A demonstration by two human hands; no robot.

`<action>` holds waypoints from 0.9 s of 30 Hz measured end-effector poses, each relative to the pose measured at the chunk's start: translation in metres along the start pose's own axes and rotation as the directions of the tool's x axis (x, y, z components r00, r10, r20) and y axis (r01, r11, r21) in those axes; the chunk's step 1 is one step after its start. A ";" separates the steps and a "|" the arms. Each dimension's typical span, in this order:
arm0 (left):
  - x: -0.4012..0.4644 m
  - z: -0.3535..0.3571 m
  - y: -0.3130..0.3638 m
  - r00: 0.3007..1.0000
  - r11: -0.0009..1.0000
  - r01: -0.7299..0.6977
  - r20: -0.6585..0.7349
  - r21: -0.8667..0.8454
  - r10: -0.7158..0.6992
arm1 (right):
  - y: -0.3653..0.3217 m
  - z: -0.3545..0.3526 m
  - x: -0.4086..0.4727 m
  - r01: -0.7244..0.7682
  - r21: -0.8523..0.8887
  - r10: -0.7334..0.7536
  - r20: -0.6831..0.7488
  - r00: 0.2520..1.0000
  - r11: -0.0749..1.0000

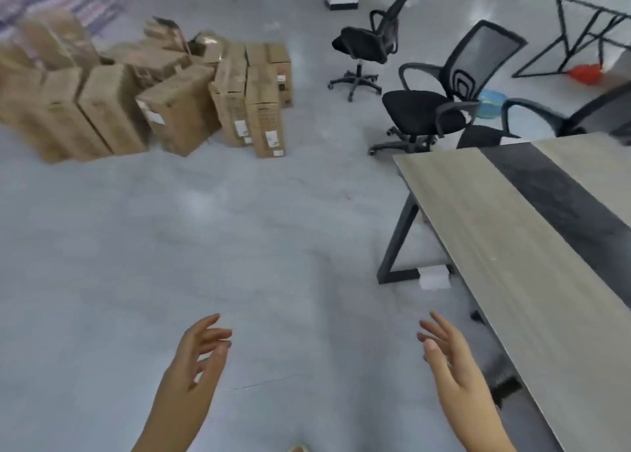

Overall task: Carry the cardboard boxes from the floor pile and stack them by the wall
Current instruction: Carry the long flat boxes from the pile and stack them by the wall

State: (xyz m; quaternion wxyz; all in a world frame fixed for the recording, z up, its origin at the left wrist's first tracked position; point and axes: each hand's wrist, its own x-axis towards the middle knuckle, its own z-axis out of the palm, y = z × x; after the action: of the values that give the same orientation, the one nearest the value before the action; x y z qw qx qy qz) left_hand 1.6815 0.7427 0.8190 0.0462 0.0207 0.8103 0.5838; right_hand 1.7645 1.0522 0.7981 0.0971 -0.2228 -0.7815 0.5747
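Note:
A pile of several brown cardboard boxes (143,93) stands on the grey floor at the upper left; some are upright, others lean on each other. White labels show on the nearest ones (268,123). My left hand (198,359) and my right hand (447,356) hover low in the view, far from the pile. Both hold nothing, and their fingers are spread and relaxed, palms facing each other.
A long wooden desk (505,233) with a black metal leg (397,246) fills the right side. Black office chairs (426,110) stand beyond it, with another chair (365,45) farther back. Bare grey floor (205,229) lies between me and the boxes.

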 end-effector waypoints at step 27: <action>0.389 -0.008 0.011 0.933 0.983 0.138 -0.317 -0.119 -0.169 | -0.115 0.164 0.444 -0.014 0.025 0.004 0.362 0.932 1.000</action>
State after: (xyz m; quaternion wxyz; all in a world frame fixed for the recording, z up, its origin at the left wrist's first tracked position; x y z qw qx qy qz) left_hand 1.2937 0.7725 0.8124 -0.0417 -0.1417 0.7774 0.6114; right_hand 1.2790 1.0887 0.8074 -0.0480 -0.1155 -0.7771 0.6168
